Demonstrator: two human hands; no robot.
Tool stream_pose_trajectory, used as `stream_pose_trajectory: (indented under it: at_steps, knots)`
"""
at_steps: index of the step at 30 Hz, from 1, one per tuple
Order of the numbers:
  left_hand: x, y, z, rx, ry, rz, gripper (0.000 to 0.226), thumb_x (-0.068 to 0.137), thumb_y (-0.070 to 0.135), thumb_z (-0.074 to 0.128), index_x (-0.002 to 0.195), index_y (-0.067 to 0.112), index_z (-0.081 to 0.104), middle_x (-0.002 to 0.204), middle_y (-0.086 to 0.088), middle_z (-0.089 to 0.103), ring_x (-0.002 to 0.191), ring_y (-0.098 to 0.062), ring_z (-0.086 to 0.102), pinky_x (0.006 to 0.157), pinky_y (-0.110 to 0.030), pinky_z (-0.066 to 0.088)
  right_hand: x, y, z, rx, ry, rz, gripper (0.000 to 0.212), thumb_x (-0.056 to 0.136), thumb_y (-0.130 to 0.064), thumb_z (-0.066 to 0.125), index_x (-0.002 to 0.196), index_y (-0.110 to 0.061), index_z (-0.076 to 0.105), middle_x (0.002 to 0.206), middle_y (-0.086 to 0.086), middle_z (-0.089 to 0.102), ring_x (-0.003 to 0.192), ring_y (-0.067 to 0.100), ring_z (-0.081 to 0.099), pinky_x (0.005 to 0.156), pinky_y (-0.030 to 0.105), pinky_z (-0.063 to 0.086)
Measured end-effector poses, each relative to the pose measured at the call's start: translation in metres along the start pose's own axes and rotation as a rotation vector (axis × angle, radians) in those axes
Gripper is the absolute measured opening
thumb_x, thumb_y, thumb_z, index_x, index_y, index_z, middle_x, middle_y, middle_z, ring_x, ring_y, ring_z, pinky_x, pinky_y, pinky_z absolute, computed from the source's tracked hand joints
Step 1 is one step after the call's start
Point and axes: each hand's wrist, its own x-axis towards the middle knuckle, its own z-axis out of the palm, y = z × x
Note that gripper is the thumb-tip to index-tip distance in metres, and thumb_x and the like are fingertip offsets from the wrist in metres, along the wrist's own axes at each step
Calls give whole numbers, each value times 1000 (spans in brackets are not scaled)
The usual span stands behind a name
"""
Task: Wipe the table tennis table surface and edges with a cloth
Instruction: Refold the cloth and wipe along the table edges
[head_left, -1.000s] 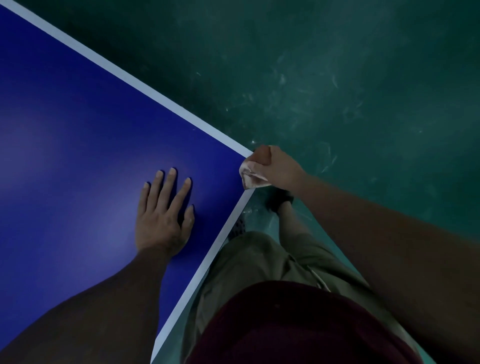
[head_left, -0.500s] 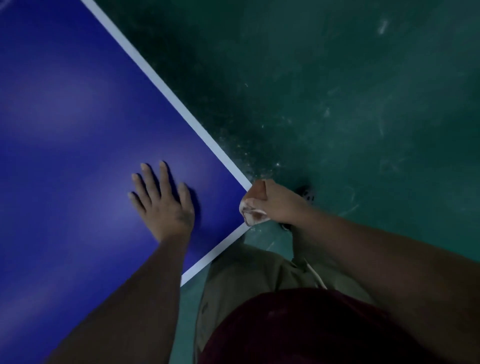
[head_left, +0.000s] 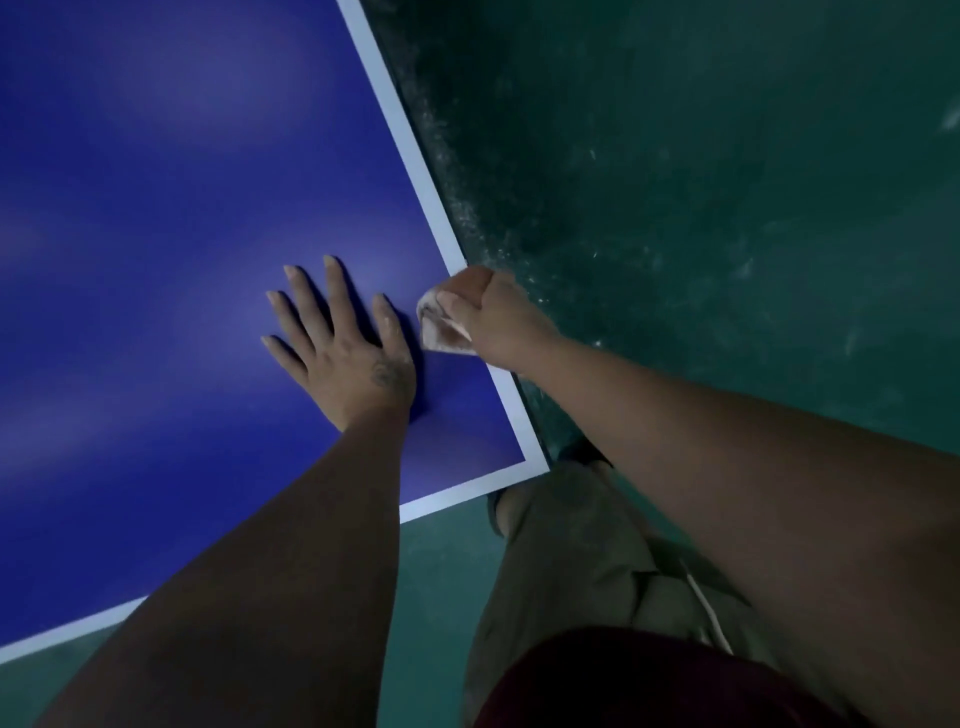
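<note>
Two hands are at the blue tabletop (head_left: 156, 208), near its corner. The left hand (head_left: 343, 338) lies flat on the blue surface, with fingers straight and spread. The right hand (head_left: 493, 317) is clenched around a pale cloth (head_left: 439, 325) and holds it against the white line (head_left: 410, 150) at the right edge, just beside the left thumb. Part of the cloth sticks out onto the blue. Beyond the edge is a dark green floor (head_left: 727, 208) with pale dusty marks.

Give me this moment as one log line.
left hand: flat on table | right hand: grips cloth at white side edge, near corner | stage: edge wipe
</note>
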Motion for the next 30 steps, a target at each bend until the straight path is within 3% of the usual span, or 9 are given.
stream_pose_trajectory:
  at_steps: [5,9,11,16,20,23,26,30]
  knots:
    - [0,0,0,11,-10,1,64,112,56,36,173,36,29,183,-1,17,170,-30,11,134,-63,7,-38,34,9,47,-9,42,84,107,-55,55,168,-11,16,163,16,45,141,37,55,116,46,44]
    - [0,0,0,7,4,3,63,113,56,36,173,37,28,183,0,16,170,-30,10,135,-62,6,-61,63,14,19,-44,101,79,107,-57,54,164,-12,22,153,15,55,134,35,60,102,37,45]
    - [-1,1,0,5,11,-2,63,113,56,35,172,36,30,183,0,17,170,-30,11,135,-62,6,-56,60,14,-19,-55,125,76,107,-58,54,160,-11,25,148,15,59,131,35,62,95,33,41]
    - [0,3,-3,2,32,0,62,113,51,39,172,32,34,182,-3,20,170,-31,13,135,-61,7,-8,9,-2,-15,-113,64,78,108,-58,53,159,-7,24,149,16,59,119,27,61,97,32,38]
    - [0,1,-5,-31,44,-12,61,114,47,42,171,29,35,182,-2,22,170,-29,14,135,-60,8,41,-48,-25,-73,-137,41,87,107,-64,49,161,0,22,159,22,48,138,37,56,104,38,43]
    - [0,3,-5,-39,67,-10,59,114,44,44,170,27,38,181,-4,26,169,-31,17,135,-61,11,50,-65,-35,-92,-155,36,88,107,-62,50,163,-1,21,159,21,48,138,37,56,100,38,45]
    - [-1,4,-5,-50,89,-19,59,113,43,46,169,27,40,180,-5,29,168,-31,20,135,-59,13,22,-44,-33,-127,-213,71,85,108,-58,52,166,-7,15,155,16,53,138,34,56,98,33,38]
    - [-5,2,-6,-53,82,-34,59,113,44,46,170,28,39,180,-4,27,169,-28,18,135,-59,14,-16,-8,-24,-123,-242,163,88,107,-59,53,169,-15,9,157,15,54,140,35,56,109,38,40]
